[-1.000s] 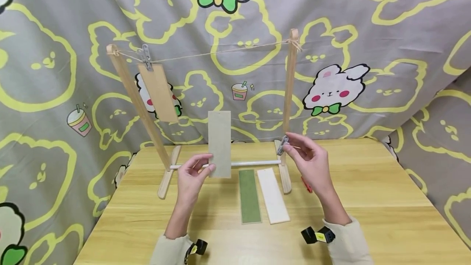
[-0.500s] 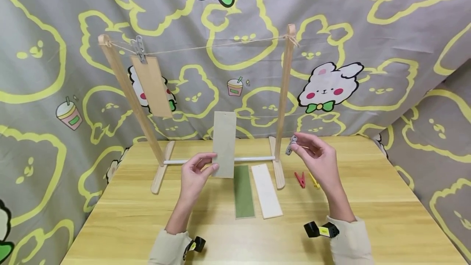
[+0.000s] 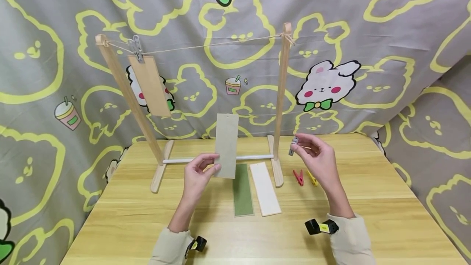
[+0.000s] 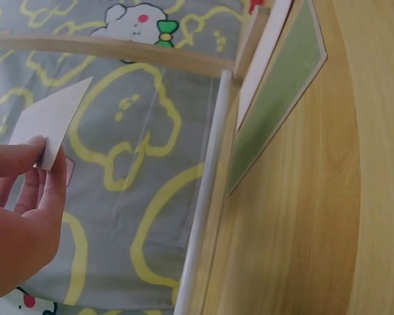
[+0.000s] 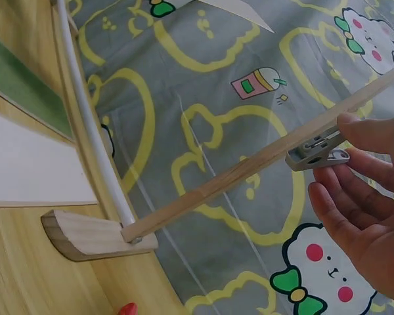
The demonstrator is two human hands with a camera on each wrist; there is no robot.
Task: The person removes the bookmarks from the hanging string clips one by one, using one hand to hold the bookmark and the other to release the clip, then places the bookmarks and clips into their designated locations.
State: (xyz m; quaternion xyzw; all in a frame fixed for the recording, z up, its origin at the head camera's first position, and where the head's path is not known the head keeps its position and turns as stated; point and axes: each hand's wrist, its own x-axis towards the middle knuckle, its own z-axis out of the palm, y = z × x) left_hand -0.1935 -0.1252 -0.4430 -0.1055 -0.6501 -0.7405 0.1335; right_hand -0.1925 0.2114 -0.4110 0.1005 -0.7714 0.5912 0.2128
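Wooden table [image 3: 110, 224]: left hand [image 3: 196, 175] pinches flat card [image 3: 226, 145] (rectangular), right hand [image 3: 318, 159] a grey clip [image 3: 293, 145].

Four flat rectangular cards: one tan [image 3: 149, 86], one grey-beige [image 3: 226, 145], one green [image 3: 243, 189], one white [image 3: 265, 189], four clothes pegs: two grey [image 3: 136, 48] [image 3: 293, 145], one red [image 3: 298, 177], one yellow [image 3: 312, 178], one wooden drying rack [image 3: 281, 93], two hands [image 3: 196, 175] [image 3: 318, 159]

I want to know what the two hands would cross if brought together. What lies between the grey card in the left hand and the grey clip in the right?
In the head view, the rack's right wooden post stands between the grey card and the grey clip.
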